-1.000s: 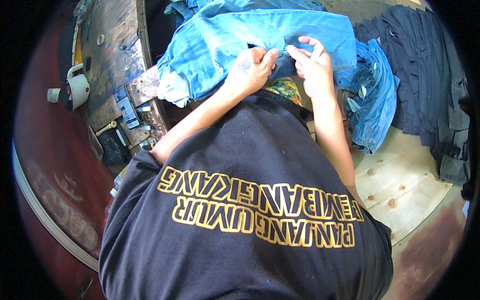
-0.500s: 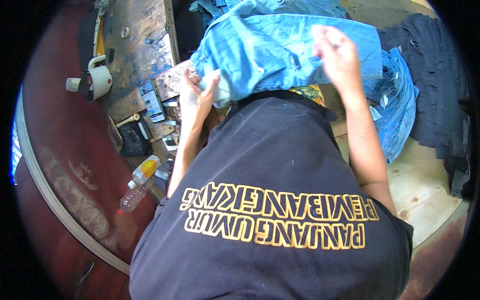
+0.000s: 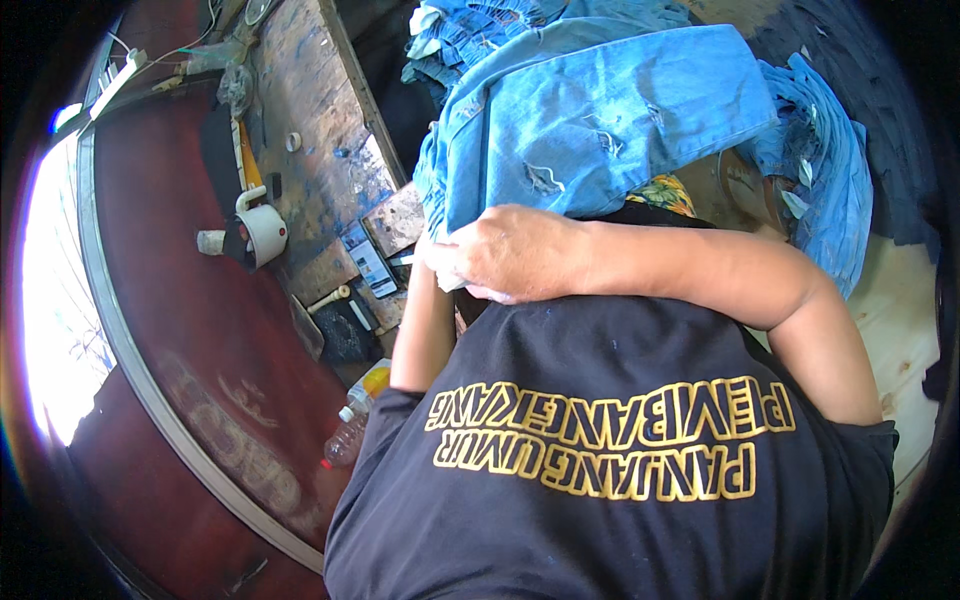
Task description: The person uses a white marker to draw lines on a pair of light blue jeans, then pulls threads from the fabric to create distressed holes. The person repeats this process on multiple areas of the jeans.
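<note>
A pair of light blue jeans lies across my lap, one leg stretched to the right, with frayed rips and white threads on it. My right hand reaches across my body to the left end of the denim. Its fingers are closed there, and a bit of white material shows beneath them; what they grip is hidden. Behind it, my left hand is at the same end of the jeans, mostly covered, so its fingers do not show.
More blue denim is heaped beyond the jeans, with another bunch at right beside dark fabric. On the left are a stained wooden board, a phone, a white pot-like container and a plastic bottle.
My right hand has moved from above the jeans leg leftward and down to my left hand. The view has shifted, and the left hand is now largely hidden.
</note>
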`<state>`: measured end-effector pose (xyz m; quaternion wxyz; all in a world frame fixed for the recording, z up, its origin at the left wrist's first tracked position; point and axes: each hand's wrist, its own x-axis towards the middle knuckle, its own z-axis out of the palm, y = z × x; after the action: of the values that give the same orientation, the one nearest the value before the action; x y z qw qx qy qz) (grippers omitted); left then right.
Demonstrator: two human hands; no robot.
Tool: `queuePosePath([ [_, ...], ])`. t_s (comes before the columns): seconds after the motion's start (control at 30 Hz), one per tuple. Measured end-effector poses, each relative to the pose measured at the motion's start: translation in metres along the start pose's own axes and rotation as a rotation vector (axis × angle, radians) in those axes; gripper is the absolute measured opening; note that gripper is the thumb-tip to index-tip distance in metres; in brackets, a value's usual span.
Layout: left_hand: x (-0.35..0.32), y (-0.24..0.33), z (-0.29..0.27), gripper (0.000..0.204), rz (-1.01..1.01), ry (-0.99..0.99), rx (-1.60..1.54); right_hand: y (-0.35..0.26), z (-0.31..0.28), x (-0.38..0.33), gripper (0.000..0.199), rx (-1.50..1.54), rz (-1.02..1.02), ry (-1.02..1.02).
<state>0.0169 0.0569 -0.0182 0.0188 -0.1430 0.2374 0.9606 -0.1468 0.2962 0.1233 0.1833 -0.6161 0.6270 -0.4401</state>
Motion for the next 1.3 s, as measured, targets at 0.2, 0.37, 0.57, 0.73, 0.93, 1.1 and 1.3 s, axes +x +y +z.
queuePosePath([
  [0.2, 0.021, -0.004, 0.000, 0.047, -0.029, -0.041, 0.055, -0.006, -0.024, -0.024, 0.025, 0.233, 0.147, 0.115],
  [0.37, 0.043, -0.008, 0.009, 0.047, -0.079, -0.063, 0.105, 0.000, -0.057, -0.103, 0.049, 0.327, 0.311, 0.592],
  [0.57, 0.040, -0.020, 0.012, 0.047, -0.099, -0.067, 0.167, -0.012, -0.051, -0.140, 0.028, 0.488, 0.664, 0.901],
  [0.73, 0.046, -0.019, 0.023, 0.046, -0.092, -0.101, 0.239, -0.018, -0.046, -0.128, 0.019, 0.449, 0.617, 0.723],
  [0.93, 0.053, -0.023, 0.032, 0.046, -0.085, -0.133, 0.298, -0.023, -0.042, -0.130, 0.018, 0.265, 0.543, 0.736],
  [1.1, 0.053, -0.025, 0.036, 0.046, -0.068, -0.147, 0.349, -0.026, -0.038, -0.134, 0.019, 0.288, 0.521, 0.715],
  [1.3, 0.054, -0.032, 0.040, 0.046, -0.064, -0.161, 0.407, -0.026, -0.032, -0.137, 0.017, 0.237, 0.530, 0.743],
])
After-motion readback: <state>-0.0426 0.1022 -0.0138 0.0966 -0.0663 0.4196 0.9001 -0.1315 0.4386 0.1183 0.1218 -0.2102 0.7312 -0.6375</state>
